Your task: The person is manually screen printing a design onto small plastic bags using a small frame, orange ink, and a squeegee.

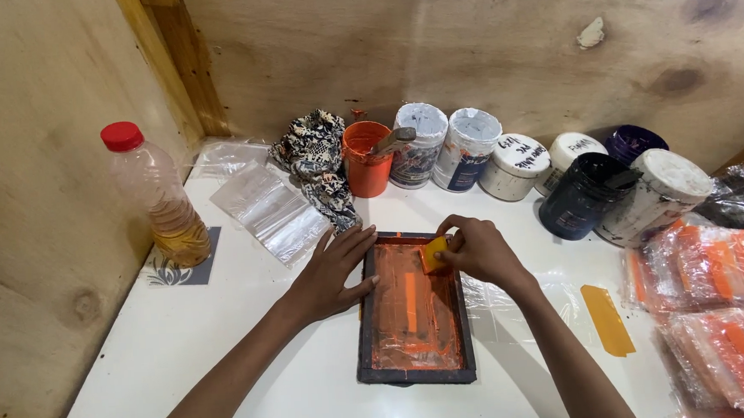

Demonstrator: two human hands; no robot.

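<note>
A small dark-framed printing screen (460, 315), smeared with orange ink, lies on the white table. My left hand (331, 276) rests flat on the frame's left edge with the fingers spread. My right hand (478, 247) grips a small yellow squeegee card (432, 255) and presses it on the mesh near the frame's far end. A clear plastic sheet (558, 297) lies under the frame's right side.
An open orange paint pot (365, 159) with a stick in it stands behind the frame, beside several lidded paint jars (516, 166). A bottle of amber liquid (158, 196) stands at left. Clear bags (269, 211), a patterned cloth (322, 165), a yellow strip (607, 319) and printed packets (722, 299) lie around.
</note>
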